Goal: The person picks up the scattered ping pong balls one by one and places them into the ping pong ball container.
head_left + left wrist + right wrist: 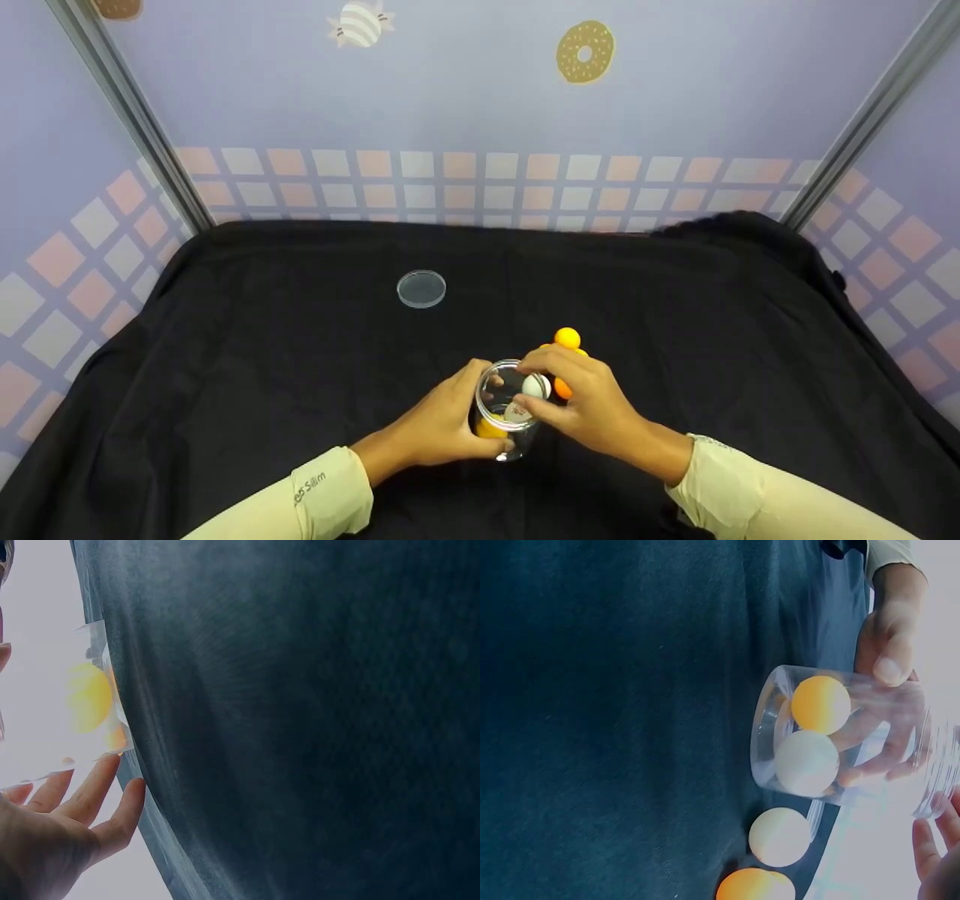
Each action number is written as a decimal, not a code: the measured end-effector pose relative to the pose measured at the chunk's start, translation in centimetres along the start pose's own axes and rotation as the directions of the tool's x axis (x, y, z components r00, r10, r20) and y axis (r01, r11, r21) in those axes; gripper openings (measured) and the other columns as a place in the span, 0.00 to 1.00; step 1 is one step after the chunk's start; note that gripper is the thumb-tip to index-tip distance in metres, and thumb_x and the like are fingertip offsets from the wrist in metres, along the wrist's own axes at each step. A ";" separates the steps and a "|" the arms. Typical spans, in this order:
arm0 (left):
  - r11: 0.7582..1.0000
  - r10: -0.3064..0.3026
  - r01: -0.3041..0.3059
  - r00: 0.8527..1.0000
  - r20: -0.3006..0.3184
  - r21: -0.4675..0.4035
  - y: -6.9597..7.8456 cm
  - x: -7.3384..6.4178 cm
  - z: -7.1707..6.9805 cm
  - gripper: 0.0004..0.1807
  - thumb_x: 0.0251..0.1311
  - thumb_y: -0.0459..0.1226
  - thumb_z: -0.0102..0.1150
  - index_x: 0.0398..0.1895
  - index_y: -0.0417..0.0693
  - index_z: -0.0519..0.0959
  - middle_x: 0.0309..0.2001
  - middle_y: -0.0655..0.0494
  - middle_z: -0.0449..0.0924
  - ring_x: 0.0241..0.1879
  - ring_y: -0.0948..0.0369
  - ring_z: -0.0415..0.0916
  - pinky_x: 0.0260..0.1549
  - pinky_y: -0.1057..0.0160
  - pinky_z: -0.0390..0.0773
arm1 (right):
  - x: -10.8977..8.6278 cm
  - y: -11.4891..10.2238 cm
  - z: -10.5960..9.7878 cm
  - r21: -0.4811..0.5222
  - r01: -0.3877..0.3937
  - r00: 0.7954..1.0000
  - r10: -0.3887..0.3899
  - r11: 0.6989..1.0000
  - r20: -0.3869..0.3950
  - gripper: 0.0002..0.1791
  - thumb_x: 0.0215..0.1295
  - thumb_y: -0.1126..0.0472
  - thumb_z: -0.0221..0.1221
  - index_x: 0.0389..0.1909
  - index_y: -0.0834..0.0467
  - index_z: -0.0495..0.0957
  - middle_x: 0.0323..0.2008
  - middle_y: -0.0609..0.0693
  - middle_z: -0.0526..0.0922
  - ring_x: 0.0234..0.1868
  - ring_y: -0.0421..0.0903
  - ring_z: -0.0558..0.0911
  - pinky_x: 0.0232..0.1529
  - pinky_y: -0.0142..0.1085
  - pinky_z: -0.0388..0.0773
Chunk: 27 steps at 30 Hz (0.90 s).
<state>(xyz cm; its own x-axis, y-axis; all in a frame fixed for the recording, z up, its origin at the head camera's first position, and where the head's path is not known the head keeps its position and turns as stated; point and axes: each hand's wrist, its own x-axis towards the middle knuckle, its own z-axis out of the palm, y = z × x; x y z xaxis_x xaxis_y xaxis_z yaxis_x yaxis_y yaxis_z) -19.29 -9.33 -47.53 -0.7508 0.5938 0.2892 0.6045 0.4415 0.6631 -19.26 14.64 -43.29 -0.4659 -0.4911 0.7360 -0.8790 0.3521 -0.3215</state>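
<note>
My left hand (450, 420) grips a clear plastic jar (495, 442) round its side, thumb in front and fingers behind. Inside the jar, near its bottom, lie a yellow-orange ball (821, 704) and a white ball (807, 763). At the jar's mouth is my right hand (592, 397), thumb and fingers spread by the rim. No ball shows between its fingertips in the right wrist view. Another white ball (779, 837) rests on the cloth beside the jar, next to an orange ball (746, 885). My right hand partly hides the balls behind it in the head view.
A round clear lid (421, 289) lies on the black cloth (300, 337), farther back and left of the jar. A yellow ball (568, 337) sits just beyond my right hand. Patterned panels (480, 97) enclose the back and sides.
</note>
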 end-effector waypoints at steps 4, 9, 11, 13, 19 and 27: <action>1.000 0.002 -0.002 1.000 -0.004 -0.002 0.0 0.0 -0.1 0.44 0.45 0.54 0.78 0.62 0.52 0.64 0.56 0.49 0.77 0.54 0.55 0.80 0.58 0.58 0.79 | -0.2 0.1 -0.2 -0.015 -0.006 1.000 0.006 1.000 -0.001 0.16 0.58 0.63 0.73 0.48 0.55 0.83 0.46 0.45 0.85 0.48 0.43 0.84 0.58 0.27 0.77; 1.000 0.006 -0.006 1.000 -0.010 -0.015 0.1 0.0 -0.1 0.44 0.44 0.54 0.78 0.62 0.54 0.64 0.56 0.50 0.78 0.53 0.56 0.80 0.57 0.59 0.79 | -0.4 0.4 -0.5 -0.010 -0.027 1.000 0.027 1.000 0.001 0.14 0.60 0.64 0.71 0.47 0.54 0.83 0.47 0.45 0.85 0.49 0.43 0.84 0.59 0.27 0.77; 1.000 0.009 -0.009 1.000 -0.018 -0.012 0.0 0.0 -0.1 0.43 0.44 0.54 0.78 0.62 0.54 0.64 0.55 0.50 0.78 0.53 0.56 0.80 0.57 0.59 0.79 | -0.6 0.6 -0.7 -0.014 -0.039 0.999 0.039 0.999 0.002 0.14 0.60 0.64 0.70 0.47 0.55 0.83 0.47 0.45 0.86 0.49 0.43 0.84 0.59 0.26 0.77; 1.000 0.011 -0.012 1.000 -0.026 -0.007 0.0 0.0 0.0 0.43 0.44 0.53 0.78 0.61 0.53 0.65 0.55 0.50 0.78 0.53 0.56 0.80 0.57 0.58 0.79 | -0.8 0.9 -0.8 -0.022 -0.051 0.999 0.051 0.998 0.005 0.13 0.60 0.64 0.70 0.47 0.56 0.83 0.47 0.45 0.86 0.49 0.43 0.84 0.59 0.26 0.76; 1.000 0.000 0.000 1.000 -0.026 -0.014 0.1 -0.1 0.0 0.44 0.43 0.53 0.78 0.61 0.54 0.65 0.56 0.51 0.78 0.54 0.56 0.80 0.58 0.58 0.78 | -1.7 2.0 -1.2 -0.040 -0.093 0.996 0.093 0.995 0.003 0.12 0.62 0.63 0.69 0.47 0.57 0.83 0.48 0.44 0.85 0.49 0.42 0.84 0.57 0.24 0.76; 0.999 0.001 -0.002 1.000 -0.016 -0.034 0.1 0.0 0.1 0.45 0.43 0.53 0.79 0.63 0.56 0.64 0.56 0.51 0.77 0.55 0.55 0.80 0.59 0.60 0.78 | -3.2 3.7 -1.5 -0.060 -0.152 0.988 0.154 0.987 0.019 0.16 0.62 0.64 0.69 0.50 0.53 0.82 0.47 0.44 0.84 0.43 0.42 0.83 0.45 0.31 0.82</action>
<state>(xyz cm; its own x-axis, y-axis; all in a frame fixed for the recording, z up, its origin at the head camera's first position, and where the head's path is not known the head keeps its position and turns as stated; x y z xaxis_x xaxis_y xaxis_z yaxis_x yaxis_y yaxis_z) -19.22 -9.23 -47.56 -0.7542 0.5834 0.3012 0.5966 0.4173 0.6856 -20.88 18.77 -45.95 -0.5975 -0.4464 0.6662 -0.7901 0.4697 -0.3939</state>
